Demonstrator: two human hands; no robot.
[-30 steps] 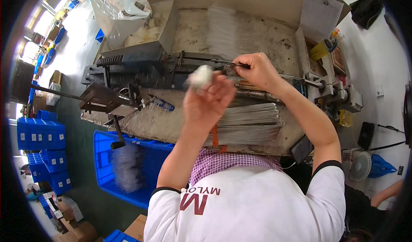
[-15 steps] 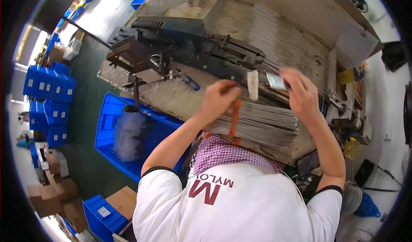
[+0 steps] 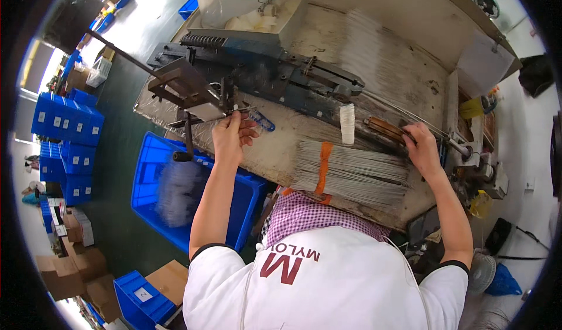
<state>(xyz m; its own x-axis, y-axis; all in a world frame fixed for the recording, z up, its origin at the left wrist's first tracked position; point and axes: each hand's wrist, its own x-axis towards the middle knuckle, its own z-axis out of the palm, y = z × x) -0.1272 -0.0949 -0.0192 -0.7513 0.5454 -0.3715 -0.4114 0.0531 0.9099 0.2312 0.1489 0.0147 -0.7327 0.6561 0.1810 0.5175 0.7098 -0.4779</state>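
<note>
My left hand (image 3: 232, 136) is at the left end of the machine (image 3: 275, 72). Its thumb and forefinger pinch beside a small white tip under the metal plate frame (image 3: 190, 87); what they hold is too small to name. My right hand (image 3: 424, 150) has its fingers curled at the right end of a narrow brown strip (image 3: 383, 127) on the machine's rail; its grip is partly hidden. Between my hands lies a bundle of thin grey rods (image 3: 363, 172), bound by an orange band (image 3: 324, 167). A white ribbed roll (image 3: 347, 124) stands behind it. Blue-handled snips (image 3: 262, 121) lie near my left hand.
A blue bin (image 3: 146, 184) with clear, thin material inside stands left of the worktable (image 3: 266, 148). A crank handle (image 3: 182, 155) juts out over it. At the back, a tray (image 3: 293, 23) holds a white plastic bag (image 3: 231, 2). Blue crates (image 3: 67, 119) are stacked far left.
My left hand has moved left from the rods to the plate frame. My right hand has moved down and right; the shiny rectangular piece beside it no longer shows.
</note>
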